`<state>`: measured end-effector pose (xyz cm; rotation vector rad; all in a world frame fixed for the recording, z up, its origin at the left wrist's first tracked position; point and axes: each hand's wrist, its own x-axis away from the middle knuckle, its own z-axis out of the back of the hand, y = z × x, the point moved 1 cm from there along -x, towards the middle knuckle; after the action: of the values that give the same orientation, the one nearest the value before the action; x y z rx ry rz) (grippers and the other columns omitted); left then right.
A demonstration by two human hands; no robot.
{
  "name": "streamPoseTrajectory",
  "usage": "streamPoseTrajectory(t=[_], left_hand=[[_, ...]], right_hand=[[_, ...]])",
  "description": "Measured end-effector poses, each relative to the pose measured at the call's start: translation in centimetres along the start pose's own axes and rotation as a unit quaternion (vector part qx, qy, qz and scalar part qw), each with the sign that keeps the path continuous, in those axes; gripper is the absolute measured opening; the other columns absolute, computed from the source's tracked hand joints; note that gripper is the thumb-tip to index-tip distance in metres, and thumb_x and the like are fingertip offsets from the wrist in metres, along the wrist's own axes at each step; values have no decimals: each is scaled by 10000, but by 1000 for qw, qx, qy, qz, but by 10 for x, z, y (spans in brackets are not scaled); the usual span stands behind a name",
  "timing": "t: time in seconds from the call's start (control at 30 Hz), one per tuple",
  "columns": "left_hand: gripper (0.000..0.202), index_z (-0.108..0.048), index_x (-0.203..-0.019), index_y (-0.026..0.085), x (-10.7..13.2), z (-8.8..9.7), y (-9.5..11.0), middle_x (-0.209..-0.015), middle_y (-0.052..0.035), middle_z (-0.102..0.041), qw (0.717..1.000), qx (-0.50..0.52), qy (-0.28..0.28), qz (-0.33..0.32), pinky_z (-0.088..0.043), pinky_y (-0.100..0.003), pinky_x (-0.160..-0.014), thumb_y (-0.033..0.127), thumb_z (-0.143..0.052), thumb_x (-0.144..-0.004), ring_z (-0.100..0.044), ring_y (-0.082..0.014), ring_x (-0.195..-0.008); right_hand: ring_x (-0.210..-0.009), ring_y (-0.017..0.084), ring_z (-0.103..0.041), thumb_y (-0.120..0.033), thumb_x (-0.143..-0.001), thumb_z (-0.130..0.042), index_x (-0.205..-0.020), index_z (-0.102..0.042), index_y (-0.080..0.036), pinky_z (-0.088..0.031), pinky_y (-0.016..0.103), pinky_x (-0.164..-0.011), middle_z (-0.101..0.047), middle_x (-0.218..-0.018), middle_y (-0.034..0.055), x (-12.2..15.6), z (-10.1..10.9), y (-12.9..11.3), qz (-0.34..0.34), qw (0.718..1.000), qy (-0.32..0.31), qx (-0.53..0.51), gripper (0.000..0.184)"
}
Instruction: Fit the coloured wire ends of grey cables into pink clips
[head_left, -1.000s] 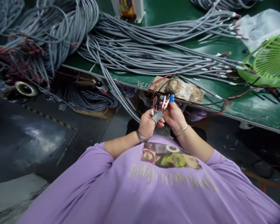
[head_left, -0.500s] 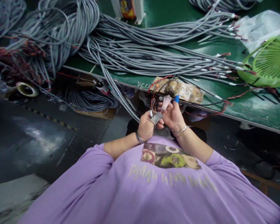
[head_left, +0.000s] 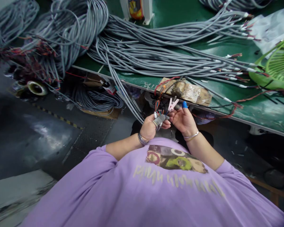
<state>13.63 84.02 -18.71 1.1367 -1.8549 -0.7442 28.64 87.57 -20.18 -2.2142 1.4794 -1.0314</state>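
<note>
My left hand [head_left: 149, 126], with a grey cover on its thumb, is closed on the end of a grey cable [head_left: 136, 115]. Thin coloured wires [head_left: 157, 105] fan out above its fingers. Close on its right is my right hand [head_left: 184, 121], palm up, a blue cover on its raised thumb. The right fingers curl in at the wire ends beside the left thumb; their exact hold is partly hidden. A pale pink clip [head_left: 172, 104] stands just above the right fingertips, its two handles pointing up; what it grips cannot be made out.
Long bundles of grey cable [head_left: 151, 60] lie across the green table [head_left: 257, 110]. A taped cardboard piece [head_left: 192, 93] sits at the table's near edge. On the right are a green fan [head_left: 280, 67] and a plastic bag [head_left: 266, 30]. Below the table lies a cable coil [head_left: 97, 102].
The view has shifted, so the scene sits slightly further right. My right hand has come a little nearer to my body. The pink clip, blurred before, shows its two handles apart.
</note>
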Motion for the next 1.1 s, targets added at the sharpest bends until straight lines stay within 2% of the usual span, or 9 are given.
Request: streamPoseTrajectory(t=[0.13, 0.2, 0.33, 0.43, 0.57, 0.73, 0.87, 0.97, 1.1], left_hand=[[486, -677, -907, 133, -3, 3, 0, -884, -116, -754, 1000, 29, -1, -8, -564, -324, -789, 509, -826, -638, -731, -242, -912], [455, -697, -937, 138, -4, 6, 0, -971, -125, -756, 999, 25, -5, -20, -551, -318, -842, 484, -813, -665, -716, -235, -985], [462, -697, -874, 122, -3, 8, -4, -932, -140, -752, 996, -66, -49, 43, -551, -263, -676, 530, -785, -677, -728, -200, -806], [472, -654, -821, 122, 0, 6, -7, -801, -116, -736, 983, -137, -84, 94, -439, -194, -465, 542, -793, -653, -688, -163, -593], [414, -607, -782, 129, 2, 5, -8, -651, -51, -676, 970, -191, -108, 101, -327, -177, -386, 483, -795, -677, -589, -110, -429], [427, -579, -926, 169, 7, 6, -1, -809, -15, -694, 975, -214, -50, -13, -402, -151, -431, 395, -826, -661, -657, -106, -566], [348, -584, -832, 158, 12, 4, 2, -649, 26, -640, 967, -244, -34, -58, -391, -151, -390, 403, -795, -705, -531, -53, -409], [334, -608, -858, 148, 14, 1, 0, -565, 39, -611, 960, -273, -61, -27, -360, -155, -344, 386, -792, -712, -478, -52, -344], [407, -592, -903, 145, 13, 0, -3, -543, 24, -627, 966, -249, -63, 41, -439, -174, -384, 419, -806, -691, -582, -106, -400]], right_hand=[[-593, 100, -559, -587, -737, -741, -790, -662, -196, -454, 224, -536, -673, -740, 5, 4, 15, -10, 29, 992, 13, 120, 403], [-610, 104, -560, -535, -697, -795, -801, -691, -185, -448, 226, -549, -689, -754, 18, 9, 20, -16, 73, 973, 17, 217, 380], [-643, 115, -546, -416, -708, -812, -850, -737, -193, -435, 236, -567, -693, -761, 10, 23, 13, -21, 143, 925, -34, 349, 275], [-657, 130, -566, -350, -665, -842, -900, -732, -197, -460, 251, -577, -686, -761, 5, 31, -1, -10, 116, 930, -94, 336, 302], [-554, 116, -521, -365, -668, -831, -834, -709, -198, -414, 235, -466, -659, -690, -7, 34, -9, 5, 127, 943, -69, 299, 265], [-556, 98, -495, -351, -646, -845, -727, -696, -182, -407, 234, -515, -620, -631, -16, 33, -3, 3, 151, 939, -52, 303, 239], [-511, 71, -404, -350, -630, -848, -701, -682, -172, -322, 221, -476, -569, -584, -37, 33, -2, 3, 156, 942, -18, 295, 253], [-527, 81, -435, -381, -616, -848, -689, -671, -170, -352, 226, -493, -574, -586, -34, 34, -7, 4, 136, 940, -25, 312, 285], [-557, 93, -475, -400, -573, -871, -679, -653, -154, -382, 234, -516, -595, -613, -22, 34, -17, 2, 117, 922, -23, 367, 345]])
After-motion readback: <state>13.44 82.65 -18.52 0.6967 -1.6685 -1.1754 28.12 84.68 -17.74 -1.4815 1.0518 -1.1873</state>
